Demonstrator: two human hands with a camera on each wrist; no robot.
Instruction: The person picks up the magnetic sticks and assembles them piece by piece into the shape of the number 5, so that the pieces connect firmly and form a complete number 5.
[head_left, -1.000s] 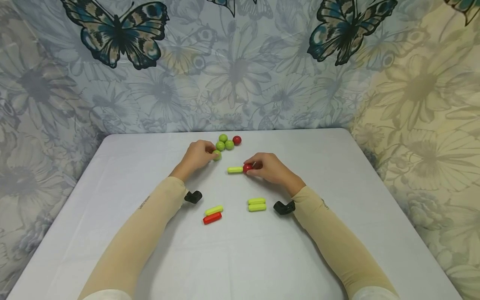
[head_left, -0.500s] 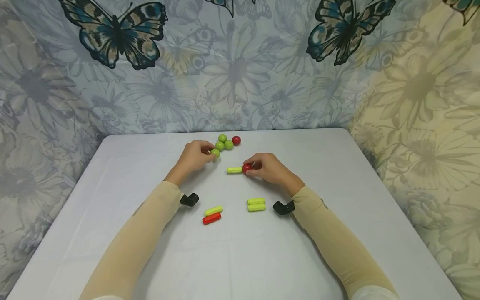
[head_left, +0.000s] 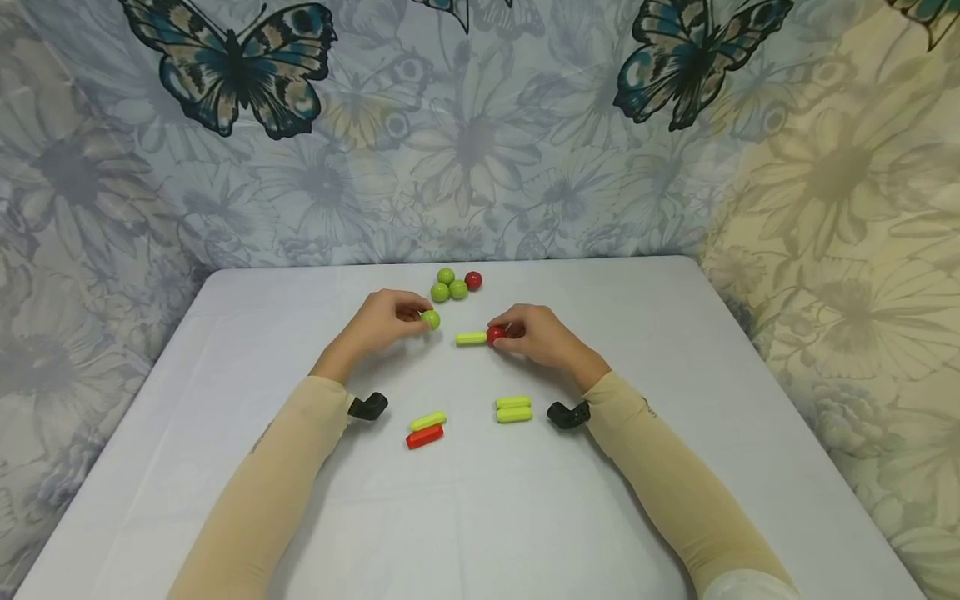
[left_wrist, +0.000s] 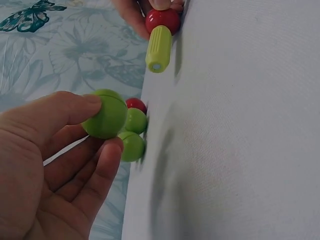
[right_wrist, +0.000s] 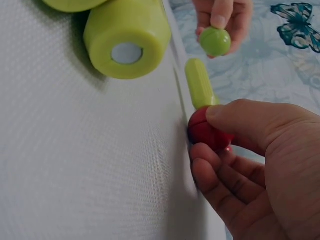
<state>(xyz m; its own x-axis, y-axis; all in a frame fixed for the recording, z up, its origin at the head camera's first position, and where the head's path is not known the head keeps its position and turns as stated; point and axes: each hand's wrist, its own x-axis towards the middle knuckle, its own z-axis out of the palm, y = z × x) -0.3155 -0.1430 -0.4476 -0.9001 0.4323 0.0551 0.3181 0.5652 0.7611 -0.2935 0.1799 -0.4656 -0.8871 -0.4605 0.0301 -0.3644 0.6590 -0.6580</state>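
My left hand pinches a green ball between thumb and fingers, just in front of the ball cluster; the left wrist view shows this ball raised off the white surface. To its right, my right hand grips a red ball. A yellow-green ribbed rod is joined to that red ball and points left toward the green one. A small silvery disc shows at the rod's free end. A gap separates the rod from the green ball.
Several green balls and one red ball cluster near the table's back edge. Two yellow-green rods lie side by side in front of my right hand. Left of them, a red rod lies against a yellow-green rod.
My left hand has drawn its green ball away from the cluster, toward the front of the table. My right hand holds the red ball and rod almost still.
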